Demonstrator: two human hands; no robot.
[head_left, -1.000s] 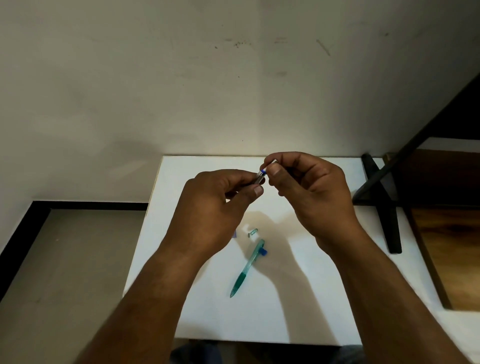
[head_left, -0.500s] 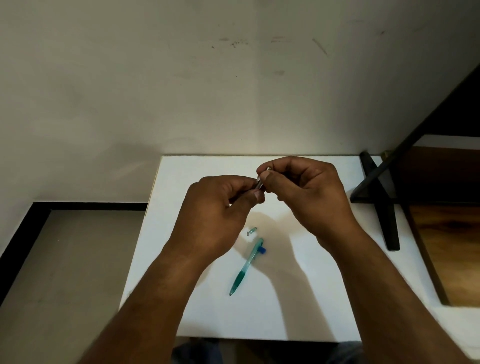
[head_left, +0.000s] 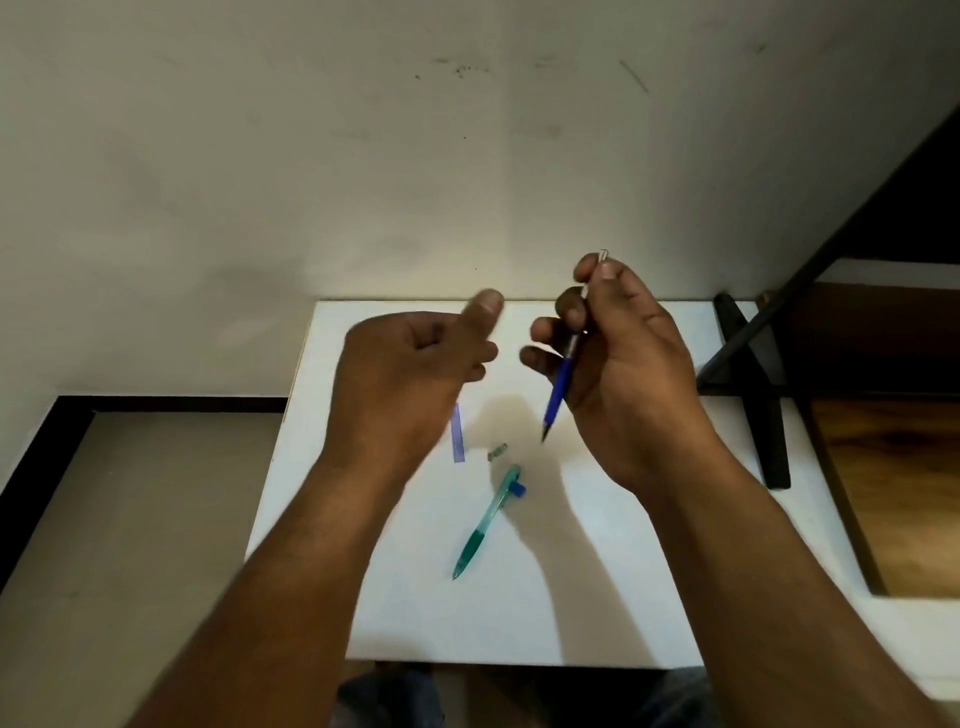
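Your right hand (head_left: 626, 364) pinches a slim blue pen refill (head_left: 560, 392), nearly upright, dark tip down, silvery end up.

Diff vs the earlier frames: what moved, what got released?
The left hand let go of the blue pen and drew away to the left. The right hand alone grips it now, tip pointing down. The green pen, the small part beside it and the white table stayed put.

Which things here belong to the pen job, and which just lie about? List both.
In the job: blue pen, gripped by the right hand; left hand, holding nothing; likely the violet tube and small spring.
Lying about: green pen, blue piece, black stand, white table.
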